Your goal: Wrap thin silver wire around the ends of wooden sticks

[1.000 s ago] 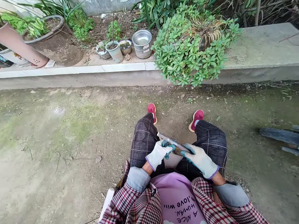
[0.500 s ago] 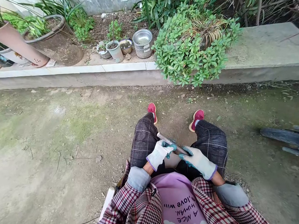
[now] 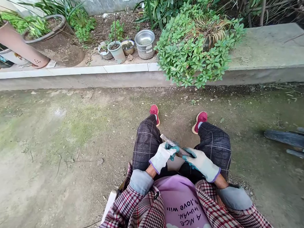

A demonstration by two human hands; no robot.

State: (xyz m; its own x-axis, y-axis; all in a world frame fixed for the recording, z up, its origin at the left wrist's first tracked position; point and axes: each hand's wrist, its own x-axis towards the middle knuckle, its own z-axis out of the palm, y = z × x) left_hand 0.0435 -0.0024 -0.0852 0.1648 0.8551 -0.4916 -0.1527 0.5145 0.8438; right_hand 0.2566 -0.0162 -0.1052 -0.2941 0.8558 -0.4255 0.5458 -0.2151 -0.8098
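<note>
I sit with my knees apart, both hands in white gloves with teal fingertips. My left hand (image 3: pixel 163 156) is closed round a thin grey metal rod (image 3: pixel 168 140) that slants up and to the left over my left knee. My right hand (image 3: pixel 201 163) grips the same rod lower down, its fingers curled over the near end. A light flat piece (image 3: pixel 175 163) shows between my hands, below the rod. My red shoes (image 3: pixel 154 111) rest on the dirt ahead.
Bare mossy dirt ground (image 3: pixel 53 139) spreads to the left. A concrete ledge (image 3: pixel 263 53) runs across the back with a leafy bush (image 3: pixel 197 53), a metal bowl (image 3: pixel 145 43), small pots (image 3: pixel 117 51) and a big tilted pot (image 3: pixel 56 40). Dark objects (image 3: pixel 293 142) lie at right.
Both hands have shifted slightly along the rod, the right hand sliding a little toward the left one; the rod stays at much the same slant.
</note>
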